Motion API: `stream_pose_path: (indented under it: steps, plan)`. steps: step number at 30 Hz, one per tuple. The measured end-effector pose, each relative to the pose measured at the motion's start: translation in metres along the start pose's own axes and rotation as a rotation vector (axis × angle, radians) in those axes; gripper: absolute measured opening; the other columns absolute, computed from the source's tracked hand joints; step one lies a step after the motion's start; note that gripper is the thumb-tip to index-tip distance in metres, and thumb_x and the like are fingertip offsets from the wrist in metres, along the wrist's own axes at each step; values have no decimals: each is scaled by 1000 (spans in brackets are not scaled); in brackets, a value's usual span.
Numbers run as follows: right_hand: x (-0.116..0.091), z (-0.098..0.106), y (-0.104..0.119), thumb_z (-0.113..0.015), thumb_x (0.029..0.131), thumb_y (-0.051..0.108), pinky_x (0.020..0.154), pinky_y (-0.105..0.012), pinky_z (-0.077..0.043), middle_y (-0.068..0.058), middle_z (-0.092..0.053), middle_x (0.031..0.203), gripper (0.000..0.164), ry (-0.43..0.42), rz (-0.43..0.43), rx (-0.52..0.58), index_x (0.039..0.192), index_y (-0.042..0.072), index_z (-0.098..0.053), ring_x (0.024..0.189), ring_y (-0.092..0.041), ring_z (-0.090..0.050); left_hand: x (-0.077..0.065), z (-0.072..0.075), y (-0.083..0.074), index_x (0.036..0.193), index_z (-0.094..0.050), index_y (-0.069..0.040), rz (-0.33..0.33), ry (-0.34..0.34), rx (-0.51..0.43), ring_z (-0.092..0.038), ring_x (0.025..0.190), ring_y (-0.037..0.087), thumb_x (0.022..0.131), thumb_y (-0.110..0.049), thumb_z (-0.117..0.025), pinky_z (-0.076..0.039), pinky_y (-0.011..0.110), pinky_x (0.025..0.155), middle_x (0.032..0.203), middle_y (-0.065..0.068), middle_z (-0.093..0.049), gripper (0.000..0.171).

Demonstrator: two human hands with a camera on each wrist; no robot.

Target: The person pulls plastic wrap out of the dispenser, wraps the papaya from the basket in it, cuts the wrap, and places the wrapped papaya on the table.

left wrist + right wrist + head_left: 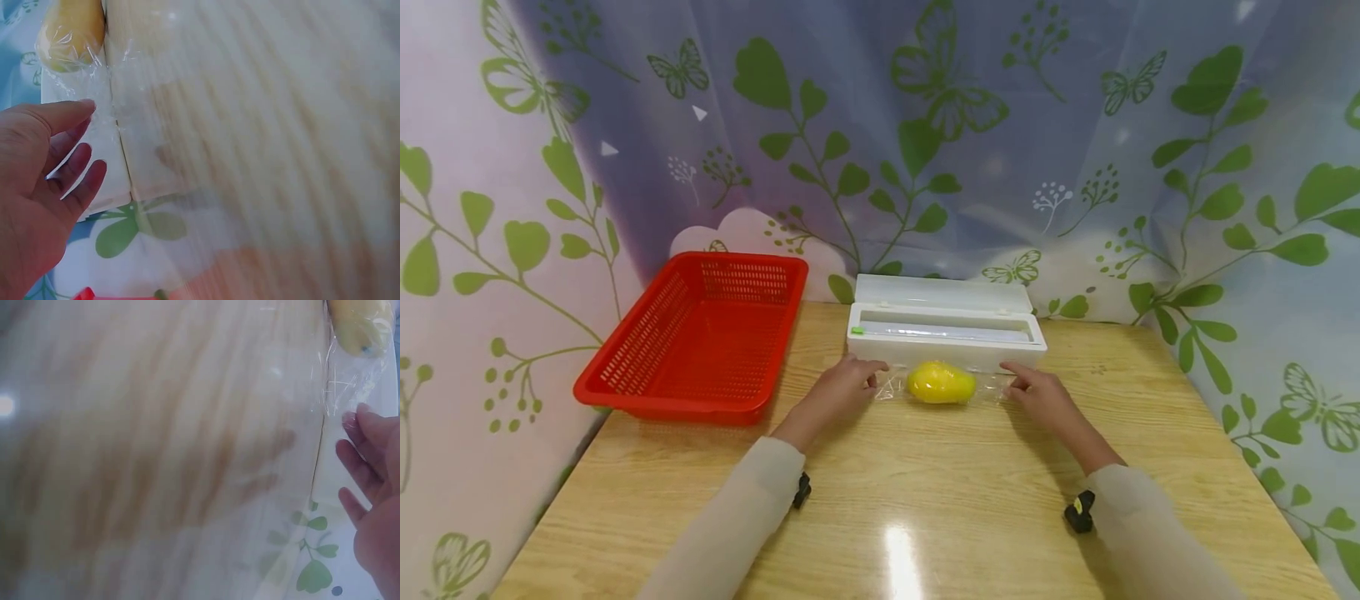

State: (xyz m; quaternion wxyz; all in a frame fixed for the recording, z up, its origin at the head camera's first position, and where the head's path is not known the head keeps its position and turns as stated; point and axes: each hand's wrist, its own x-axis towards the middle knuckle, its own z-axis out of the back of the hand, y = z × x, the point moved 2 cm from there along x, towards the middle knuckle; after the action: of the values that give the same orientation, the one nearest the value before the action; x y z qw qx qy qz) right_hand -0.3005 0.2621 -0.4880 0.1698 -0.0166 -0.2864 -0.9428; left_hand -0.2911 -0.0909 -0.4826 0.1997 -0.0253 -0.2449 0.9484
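Observation:
A yellow mango [941, 382], loosely wrapped in clear cling film [891, 386], is in front of a white cling film dispenser [951, 352]. To its left, my left hand [847, 385] pinches one end of the film between thumb and forefinger, the other fingers spread loosely in the left wrist view. On the opposite side my right hand [1039, 398] pinches the other film end, thumb and forefinger tips close together in the right wrist view. The film stretches out from both ends of the mango towards my fingertips. The dispenser's lid [943, 293] is raised, showing the roll [940, 332] inside.
A red plastic basket [722, 354] stands at the left of the wooden table [970, 483]. Behind the table hangs a curtain [850, 142] with leaves and butterflies, which also covers both sides. A green slider [857, 331] sits at the dispenser's left end.

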Motion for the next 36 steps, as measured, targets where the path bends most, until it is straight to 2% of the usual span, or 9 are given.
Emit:
stream_pose_path:
  steps: [5,9,16,20,26,28,32,36]
  plan:
    - [4,-5,4,-68,95,9,73,-39,-56,-15,-75,98,32,22,39,-66,126,0,-69,87,-27,-69,2,-3,3,125,-69,-12,-31,-1,-57,-50,95,18,97,-12,-68,-47,33,87,94,-4,-61,29]
    - [4,-6,9,-72,92,10,76,-41,-56,-11,-75,94,22,8,78,-88,112,1,-75,84,-24,-67,3,-5,5,121,-71,-13,-24,6,-118,-50,96,19,94,-19,-73,-46,33,88,94,-5,-61,28]
    - [3,-9,14,-79,86,9,75,-39,-53,-8,-65,96,10,-38,200,-161,96,7,-78,86,-24,-61,8,-7,7,117,-74,-15,-11,19,-58,-49,96,19,96,-19,-70,-45,33,89,91,-5,-60,22]
    - [4,-11,14,-79,85,7,79,-43,-53,-9,-64,98,7,-24,225,-184,92,7,-78,91,-27,-59,8,-6,6,108,-77,-14,-50,-4,-33,-50,95,20,96,-16,-69,-47,34,89,95,-1,-60,14]
    - [8,-13,13,-75,89,9,82,-44,-55,-6,-73,95,11,31,182,-224,100,6,-77,90,-25,-64,5,-4,8,99,-78,-13,-104,-64,-44,-52,112,22,94,-12,-71,-47,38,102,116,3,-61,8]
    - [9,-13,14,-74,91,10,82,-45,-56,-6,-74,95,15,51,155,-227,104,5,-77,89,-24,-65,5,-5,9,98,-78,-13,-104,-64,-34,-52,112,22,93,-12,-72,-47,38,102,115,3,-63,7]
    - [10,-12,15,-73,92,12,84,-46,-55,-6,-74,96,16,83,99,-227,107,5,-76,90,-25,-66,5,-4,10,98,-77,-15,-74,-53,-32,-52,100,19,96,-14,-70,-48,35,93,101,-1,-62,7]
    - [11,-12,16,-72,93,14,87,-48,-55,-7,-75,99,13,90,65,-226,103,8,-78,95,-27,-67,6,-4,10,106,-70,-14,-30,-57,-78,-53,98,19,99,-16,-66,-49,35,92,101,-1,-59,9]
